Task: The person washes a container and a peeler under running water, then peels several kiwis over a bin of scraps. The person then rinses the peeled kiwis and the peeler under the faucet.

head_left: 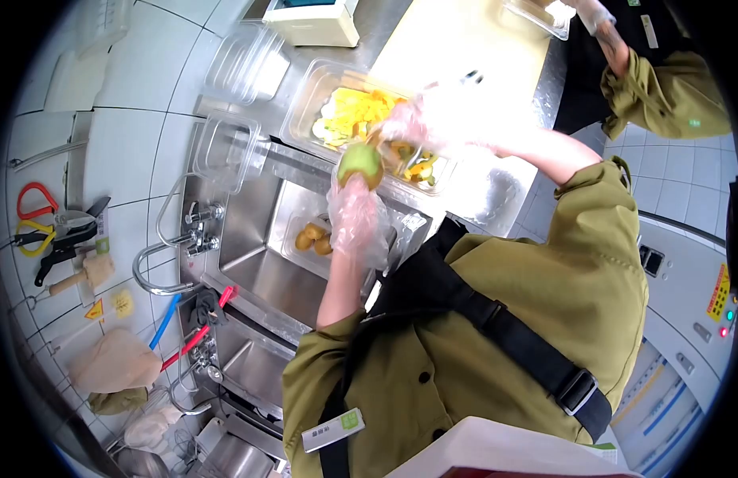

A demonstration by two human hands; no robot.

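Note:
My left hand (356, 213), in a clear plastic glove, is closed around the lower part of a kiwi (361, 163). Pale green flesh shows on the kiwi's upper side, while brown skin remains lower down. Just above the fruit, my gloved right hand (409, 121) has its fingers curled close to the kiwi's top. Glare and blur hide what it grips. Beneath both hands lies a clear rectangular container (303, 111) with yellow fruit pieces (357, 111) and darker peel scraps (421, 167). Several unpeeled brown kiwis (314, 237) rest in a clear tub in the sink.
Metal sink basins (277, 279) with a curved faucet (158, 275) run along the tiled wall. Clear empty tubs (245, 68) stand left of the container. A cutting board (425, 36) lies behind, glaring brightly. A co-worker's sleeve (664, 95) is at upper right. Scissors (62, 227) hang on the wall.

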